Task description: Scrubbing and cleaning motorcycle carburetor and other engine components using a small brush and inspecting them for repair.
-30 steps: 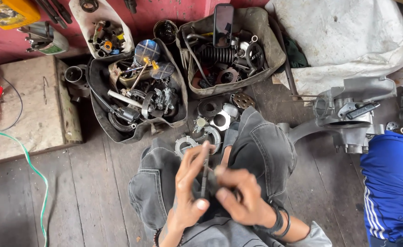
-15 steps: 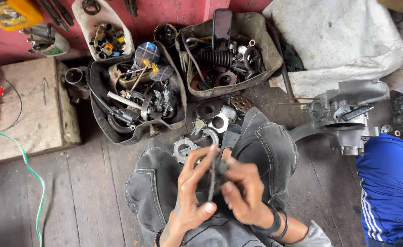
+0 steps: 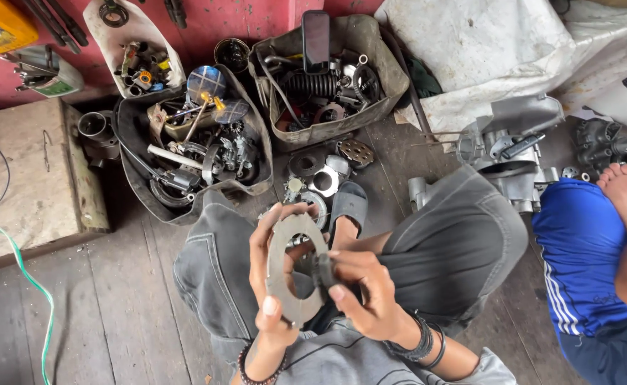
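A flat grey metal ring plate (image 3: 290, 269) is held upright above the lap, face toward the camera. The left hand (image 3: 271, 285) grasps its rim; the right hand (image 3: 360, 289) pinches a small dark part (image 3: 323, 269) at its opening. Below lies a worn wooden plank floor (image 3: 114, 306) crowded with bins of engine parts (image 3: 192, 153).

both hands raised close together over the lap: left hand (image 3: 274, 274) with fingers spread upright and thumb pressed forward, right hand (image 3: 367, 292) pinching, wrist bent inward.
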